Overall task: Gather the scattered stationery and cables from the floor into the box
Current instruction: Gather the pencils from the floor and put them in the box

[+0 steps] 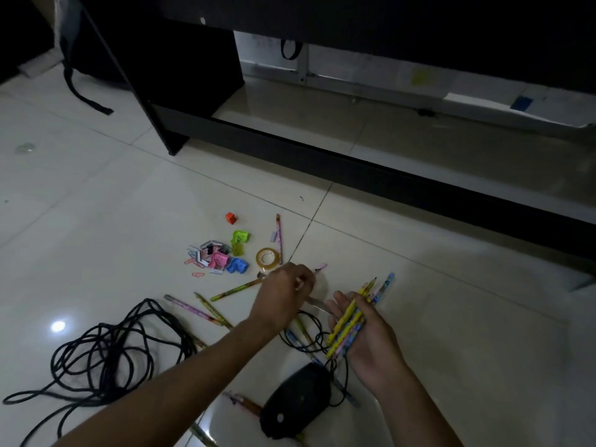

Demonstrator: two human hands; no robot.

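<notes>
My right hand [367,330] lies palm up and grips a bundle of several pencils [356,312], yellow and blue. My left hand [285,293] reaches across and pinches a pink-tipped pencil [321,267] just above the floor. More pencils [206,309] lie scattered on the tiles under my left arm. A tape roll [267,257] sits beside a pile of coloured sharpeners, clips and erasers [219,256]. A black cable [106,353] is tangled at the lower left. A black computer mouse [295,401] with its thin cord lies near me. No box is in view.
A dark desk frame [354,159] runs across the floor behind the items, with a leg [175,143] at the left. A bag strap [87,98] trails on the tiles at the far left. An orange sharpener [231,218] sits apart from the pile.
</notes>
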